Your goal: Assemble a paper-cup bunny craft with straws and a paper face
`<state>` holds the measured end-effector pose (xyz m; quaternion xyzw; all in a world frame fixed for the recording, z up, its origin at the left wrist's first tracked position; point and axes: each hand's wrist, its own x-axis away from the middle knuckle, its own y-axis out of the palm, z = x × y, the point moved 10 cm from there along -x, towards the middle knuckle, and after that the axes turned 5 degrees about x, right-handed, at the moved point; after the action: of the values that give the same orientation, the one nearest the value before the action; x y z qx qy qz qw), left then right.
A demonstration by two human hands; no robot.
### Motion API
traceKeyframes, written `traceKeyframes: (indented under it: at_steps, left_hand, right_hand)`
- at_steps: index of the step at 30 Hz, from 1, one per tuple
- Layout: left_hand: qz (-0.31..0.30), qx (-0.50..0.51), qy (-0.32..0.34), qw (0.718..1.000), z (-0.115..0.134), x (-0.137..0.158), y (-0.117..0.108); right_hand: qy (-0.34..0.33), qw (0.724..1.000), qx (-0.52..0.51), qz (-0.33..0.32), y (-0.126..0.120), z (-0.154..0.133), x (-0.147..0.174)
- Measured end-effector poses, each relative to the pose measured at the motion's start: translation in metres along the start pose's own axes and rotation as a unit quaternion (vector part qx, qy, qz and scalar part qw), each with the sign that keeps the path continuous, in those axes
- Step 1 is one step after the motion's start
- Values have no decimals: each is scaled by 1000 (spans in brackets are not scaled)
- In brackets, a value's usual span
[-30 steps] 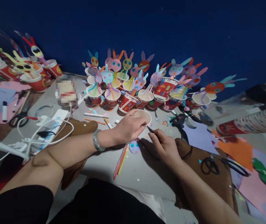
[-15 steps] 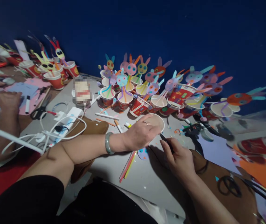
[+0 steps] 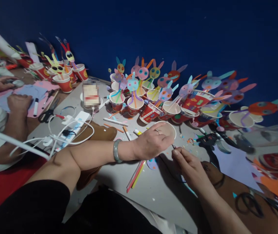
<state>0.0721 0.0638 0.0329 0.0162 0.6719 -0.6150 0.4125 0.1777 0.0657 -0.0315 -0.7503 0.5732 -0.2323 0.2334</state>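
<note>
My left hand [image 3: 152, 143], with a ring and a green bangle, is closed on a white-lined paper cup [image 3: 169, 130]. Its fingers cover much of the cup's near side, and the rim faces up toward me. My right hand [image 3: 189, 164] pinches a thin dark pointed tool [image 3: 174, 147] close to the cup's near rim. Most of that tool is hidden, so its exact kind does not show. Below my left hand, several coloured straws [image 3: 136, 177] lie beside a lilac paper face [image 3: 151, 163] partly under the wrist.
Several red cups with paper rabbit heads [image 3: 132, 84] line the back. To my left are a power strip [image 3: 73, 130] with white cables and a co-worker's hand [image 3: 19, 104]. Lilac paper [image 3: 236, 165], orange paper [image 3: 273, 182] and scissors [image 3: 250, 204] are on the right.
The view has shifted slightly, moving most things right. My right hand has turned and its fingers pinch closer together; less of the dark tool shows. My left hand keeps hold of the cup.
</note>
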Motion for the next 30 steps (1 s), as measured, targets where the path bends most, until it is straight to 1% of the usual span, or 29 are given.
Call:
traceKeyframes:
  at_steps: [2,3,5,6,7,8,9,10,12,13,14,15,16,17,18,19,20,21,23,24,25,26,27,28,29,30]
  left_hand:
    - [11,-2,4,1000,1,0,-2]
    - [16,-2,7,1000,1,0,-2]
    - [18,0,11,1000,2,0,-3]
    - [15,2,10,1000,2,0,-2]
    - [9,4,9,1000,1,0,-2]
    - [2,6,8,1000,1,0,-1]
    - [-4,9,7,1000,1,0,0]
    - [-10,12,4,1000,1,0,1]
    - [-21,21,-1,1000,0,0,4]
    - [-24,25,-3,999,0,0,5]
    - [-26,29,-5,999,0,0,6]
    - [-26,32,-7,999,-1,0,6]
    - [-27,35,-7,999,-1,0,7]
    - [-26,36,-7,999,-1,0,7]
    - [-26,36,-5,999,-1,0,8]
    - [-24,35,-2,999,-1,0,8]
    - [-20,34,1,999,-1,0,7]
    - [-14,32,5,999,0,0,6]
    - [2,26,11,1000,0,1,4]
    - [8,24,13,1000,1,2,3]
    - [11,23,13,1000,1,2,2]
    - [10,24,12,1000,1,2,2]
    - [5,25,10,1000,1,2,3]
    - [-1,28,6,1000,0,2,4]
    - [-7,32,4,999,0,2,5]
    - [-10,36,2,999,0,1,5]
  right_hand:
    - [-42,991,101,72,-11,-5,3]
    - [-62,978,164,114,-17,-8,6]
    - [-84,938,279,185,-25,-15,13]
    - [-86,921,318,206,-27,-17,15]
    - [-84,912,337,218,-29,-18,16]
    - [-80,916,330,213,-30,-17,16]
    - [-75,931,299,194,-28,-15,13]
    - [-67,953,246,161,-25,-11,10]
    - [-35,992,103,69,-12,-2,3]
    - [-8,999,28,20,-4,4,0]
    - [23,999,-38,-22,4,9,0]
    - [50,994,-86,-50,11,14,0]
    - [66,990,-111,-64,15,16,0]
    - [64,990,-109,-61,14,15,0]
    - [46,995,-80,-40,10,13,0]
    - [17,999,-27,-5,3,8,0]
    - [-15,998,40,39,-5,2,1]
    - [-43,989,113,86,-13,-4,3]
    - [-68,954,242,165,-25,-12,9]
    - [-70,937,284,192,-29,-14,12]
    - [-69,927,305,208,-31,-15,14]
    - [-67,927,302,210,-33,-15,14]
    - [-64,940,272,194,-32,-14,12]
    - [-56,962,217,159,-28,-11,9]
    - [-40,983,142,111,-21,-6,5]
    - [-12,997,57,53,-12,0,2]
